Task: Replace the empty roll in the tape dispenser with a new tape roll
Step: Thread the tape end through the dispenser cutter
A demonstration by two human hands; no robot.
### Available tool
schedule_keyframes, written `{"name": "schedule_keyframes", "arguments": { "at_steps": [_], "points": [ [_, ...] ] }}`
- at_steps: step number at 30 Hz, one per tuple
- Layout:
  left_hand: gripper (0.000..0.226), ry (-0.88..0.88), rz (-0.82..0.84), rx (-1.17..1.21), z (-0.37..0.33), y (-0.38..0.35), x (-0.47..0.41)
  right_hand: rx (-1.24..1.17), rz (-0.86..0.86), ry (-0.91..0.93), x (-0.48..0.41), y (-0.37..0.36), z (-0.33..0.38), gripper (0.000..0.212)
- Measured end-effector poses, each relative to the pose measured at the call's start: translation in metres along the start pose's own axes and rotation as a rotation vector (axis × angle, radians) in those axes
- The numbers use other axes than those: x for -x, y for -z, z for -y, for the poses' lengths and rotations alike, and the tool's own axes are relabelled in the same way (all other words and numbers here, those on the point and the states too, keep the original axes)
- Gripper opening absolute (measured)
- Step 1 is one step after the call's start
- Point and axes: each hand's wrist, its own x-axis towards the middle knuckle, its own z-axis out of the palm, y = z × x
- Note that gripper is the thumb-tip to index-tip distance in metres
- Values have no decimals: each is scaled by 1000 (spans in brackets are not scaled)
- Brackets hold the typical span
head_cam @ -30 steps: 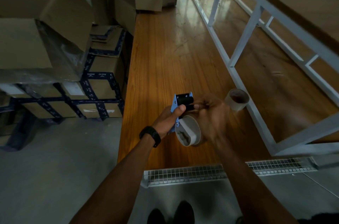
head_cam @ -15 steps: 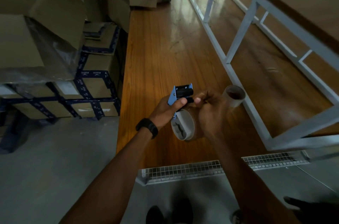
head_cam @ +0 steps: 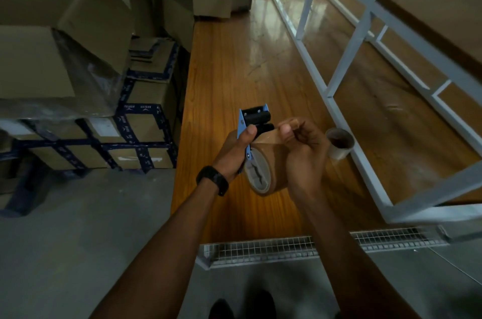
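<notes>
My left hand point(head_cam: 236, 153) grips the blue and black tape dispenser point(head_cam: 254, 119) above the wooden table, thumb pressed on its blue side plate. A brown tape roll point(head_cam: 263, 168) sits on the dispenser's hub below my thumb. My right hand point(head_cam: 303, 151) pinches the loose tape end point(head_cam: 270, 137) between thumb and fingers, stretched from the roll toward the black roller at the dispenser's head. The empty cardboard core point(head_cam: 339, 142) stands on the table just right of my right hand, by the white frame.
The long wooden table point(head_cam: 234, 70) runs away from me. A white metal shelf frame point(head_cam: 347, 78) stands on its right side. Stacked cardboard boxes point(head_cam: 78, 57) fill the left. A wire mesh tray point(head_cam: 260, 250) hangs under the table's near edge.
My right hand has shifted from over the roll to pinching the tape end and drawing it up toward the dispenser's head. The left hand's grip is unchanged.
</notes>
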Motion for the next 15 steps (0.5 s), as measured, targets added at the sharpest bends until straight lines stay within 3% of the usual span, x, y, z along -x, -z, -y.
{"name": "schedule_keyframes", "arguments": {
  "at_steps": [8,11,15],
  "points": [
    [69,18,251,-28,4,13,2,6,20,-109,0,11,2,17],
    [90,54,247,0,6,14,2,44,36,-133,1,13,0,21],
    [100,15,149,7,8,13,4,73,10,-279,-2,14,3,13]
  ]
}}
